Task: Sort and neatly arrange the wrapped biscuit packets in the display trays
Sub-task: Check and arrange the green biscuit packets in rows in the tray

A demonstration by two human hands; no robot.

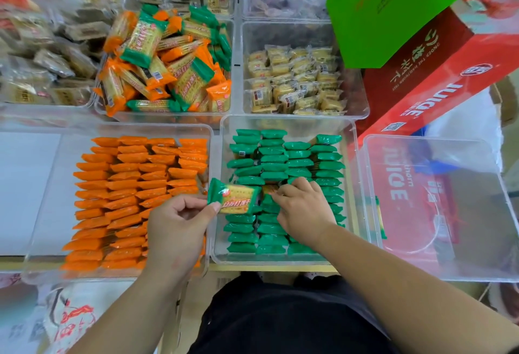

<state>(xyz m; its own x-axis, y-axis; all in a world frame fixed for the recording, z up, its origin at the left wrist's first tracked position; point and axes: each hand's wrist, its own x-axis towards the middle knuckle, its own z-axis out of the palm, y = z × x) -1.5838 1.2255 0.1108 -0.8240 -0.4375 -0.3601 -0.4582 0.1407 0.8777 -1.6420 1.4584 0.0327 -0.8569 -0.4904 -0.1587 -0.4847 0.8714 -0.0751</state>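
My left hand (179, 221) pinches one green-wrapped biscuit packet (234, 197) by its left end, held flat between the two front trays. My right hand (303, 210) rests in the clear tray of green packets (283, 121), its fingers pressed into the rows of upright green packets (273, 157) near the middle. The clear tray to the left (42, 213) holds neat rows of orange packets (134, 190). Behind them a clear tray (234, 44) holds a loose heap of mixed orange and green packets (165, 61).
A tray of small pale yellow packets (295, 81) sits at the back right. An almost bare clear tray (438, 213) lies at the right over a red juice box (438, 78), under a green box (393, 2). Brownish packets (50, 58) fill trays at the left and back.
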